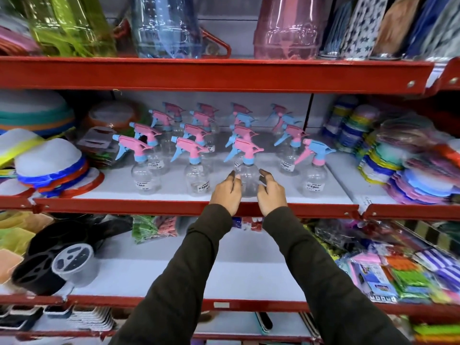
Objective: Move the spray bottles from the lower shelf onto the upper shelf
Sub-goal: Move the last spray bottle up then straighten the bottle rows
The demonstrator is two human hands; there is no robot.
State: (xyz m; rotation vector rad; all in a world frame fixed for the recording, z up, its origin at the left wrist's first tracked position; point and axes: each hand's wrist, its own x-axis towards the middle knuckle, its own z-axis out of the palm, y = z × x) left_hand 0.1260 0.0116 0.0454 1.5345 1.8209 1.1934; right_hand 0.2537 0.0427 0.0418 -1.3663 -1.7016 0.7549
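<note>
Several clear spray bottles with pink and blue trigger heads stand in four rows on the white middle shelf (149, 206). My left hand (225, 194) and my right hand (272, 195) cup the round body of the front spray bottle (247, 181) in the third row, one hand on each side. That bottle stands upright at the shelf's front edge. Its neighbours are a bottle to the left (196, 178) and a bottle with a blue head to the right (315, 178). The shelf below (224, 275) shows a bare white surface under my forearms, with no spray bottle in sight there.
Mesh food covers (49, 168) are stacked left of the bottles, and coloured plastic lids (420, 180) to the right. Large tinted bottles (286, 28) stand on the top shelf. On the lower shelf lie a black round item (42, 267) at left and packaged goods (388, 270) at right.
</note>
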